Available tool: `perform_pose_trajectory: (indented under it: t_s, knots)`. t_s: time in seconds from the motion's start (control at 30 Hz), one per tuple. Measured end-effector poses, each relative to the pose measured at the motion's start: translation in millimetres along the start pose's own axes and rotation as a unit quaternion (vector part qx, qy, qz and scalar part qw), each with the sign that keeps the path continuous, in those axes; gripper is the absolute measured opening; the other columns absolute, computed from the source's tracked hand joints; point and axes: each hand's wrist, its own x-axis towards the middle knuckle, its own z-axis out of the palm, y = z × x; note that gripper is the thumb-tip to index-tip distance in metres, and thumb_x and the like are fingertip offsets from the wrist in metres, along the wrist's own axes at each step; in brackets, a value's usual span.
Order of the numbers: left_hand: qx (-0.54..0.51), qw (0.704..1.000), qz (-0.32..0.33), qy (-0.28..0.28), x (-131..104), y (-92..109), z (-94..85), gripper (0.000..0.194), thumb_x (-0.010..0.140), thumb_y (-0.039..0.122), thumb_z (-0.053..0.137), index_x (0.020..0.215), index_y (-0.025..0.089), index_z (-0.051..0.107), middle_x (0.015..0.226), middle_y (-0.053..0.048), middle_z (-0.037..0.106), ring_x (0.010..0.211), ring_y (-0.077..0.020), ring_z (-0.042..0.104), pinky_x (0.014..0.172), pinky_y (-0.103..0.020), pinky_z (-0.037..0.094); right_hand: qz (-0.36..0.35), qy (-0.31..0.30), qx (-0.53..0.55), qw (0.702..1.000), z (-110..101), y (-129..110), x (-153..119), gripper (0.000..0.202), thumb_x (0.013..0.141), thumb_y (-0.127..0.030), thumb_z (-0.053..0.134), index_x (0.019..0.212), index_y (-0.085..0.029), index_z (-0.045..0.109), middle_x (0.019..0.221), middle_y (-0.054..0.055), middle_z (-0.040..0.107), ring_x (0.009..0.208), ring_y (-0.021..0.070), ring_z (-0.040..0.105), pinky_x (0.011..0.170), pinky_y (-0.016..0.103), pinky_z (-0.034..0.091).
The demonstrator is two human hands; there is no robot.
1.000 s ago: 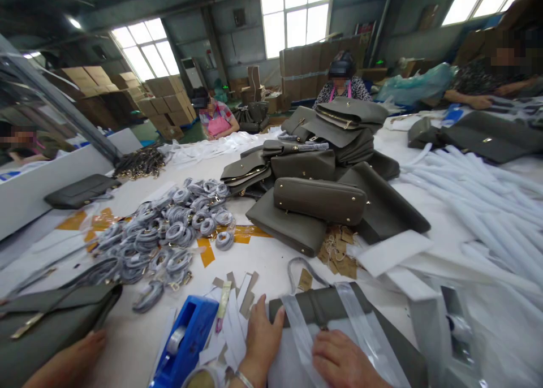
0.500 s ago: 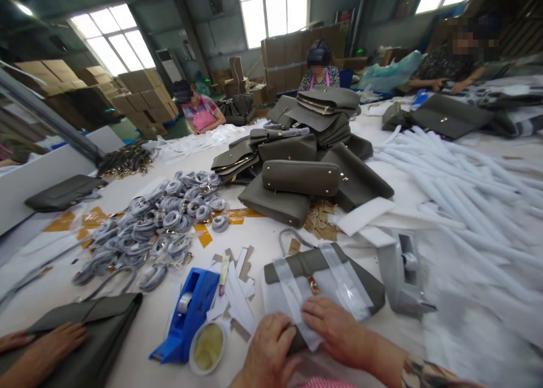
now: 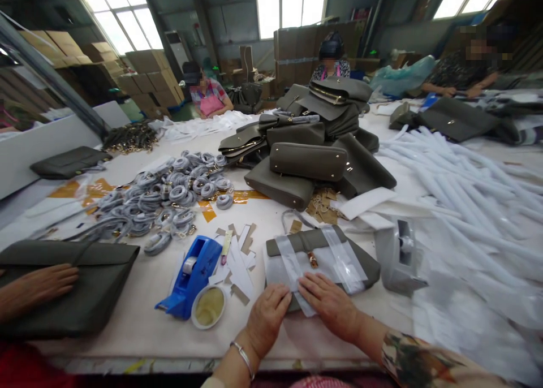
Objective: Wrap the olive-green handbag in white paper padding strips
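Note:
Lying on the table in front of me is a dark grey-green handbag [image 3: 306,241], with its handle toward the far side. Two clear plastic strips [image 3: 343,258] run over its flap and front, and a whitish sheet [image 3: 304,267] covers the front around the gold clasp [image 3: 313,259]. My left hand [image 3: 270,311] is closed at the bag's near left corner, fingers together on its edge. My right hand [image 3: 328,306] rests flat over the near edge, fingers stretched across the end of the left strip.
Left of the bag stand a blue tape dispenser [image 3: 193,275] and a small white bowl [image 3: 208,307]. A grey tape dispenser [image 3: 396,258] is to the right. Beyond lie wrapped straps [image 3: 178,193] and piled handbags [image 3: 307,160]. A co-worker's hand [image 3: 46,283] rests on another bag [image 3: 106,283].
The view has tilted down. My left hand has shifted from gripping loosely to lying closer against the bag's corner; my right hand stays on the near edge. The co-worker's bag has turned.

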Motion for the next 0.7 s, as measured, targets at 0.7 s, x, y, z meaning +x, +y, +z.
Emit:
perform_pose_trajectory:
  t_s: [0.7]
  knots:
    - [0.161, 0.986, 0.023, 0.023, -57.8, 75.9, -16.8, 0.039, 0.096, 0.007, 0.047, 0.131, 0.018, 0.058, 0.119, -0.012, 0.063, 0.11, -0.0224, 0.059, 0.096, -0.041, 0.058, 0.055, 0.021, 0.002, 0.998, 8.7, -14.5, -9.8, 0.046, 0.091, -0.013, 0.052, 0.136, -0.015, 0.062, 0.147, 0.013, 0.058, 0.135, 0.0315, 0.05, 0.109, 0.048, 0.038]
